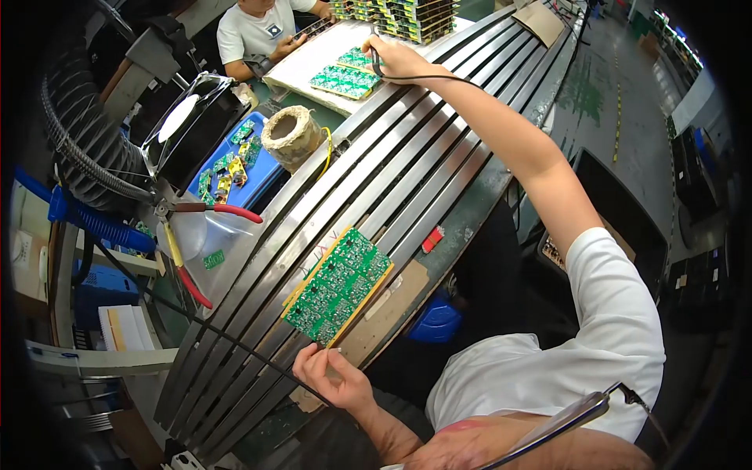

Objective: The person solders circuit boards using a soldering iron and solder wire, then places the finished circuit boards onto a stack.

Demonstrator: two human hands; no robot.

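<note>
A green circuit board panel (338, 286) with yellowish edge strips lies across the metal rails. My left hand (337, 379) is at its near corner, with curled fingers and thumb pinching the edge. My right arm reaches far forward. In my right hand (395, 58) is a thin black corded tool (377, 63) that looks like a soldering iron; its tip is hard to make out. Just below that hand, more green circuit boards (345, 81) rest on a white surface.
Metal rails (376, 172) run diagonally along the bench. Red- and yellow-handled pliers (192, 208) hang at left, near a blue tray (252, 174) of small boards and a roll (291, 135). A co-worker (262, 35) sits opposite, beside stacked boards (415, 17). A red object (432, 239) lies at the edge.
</note>
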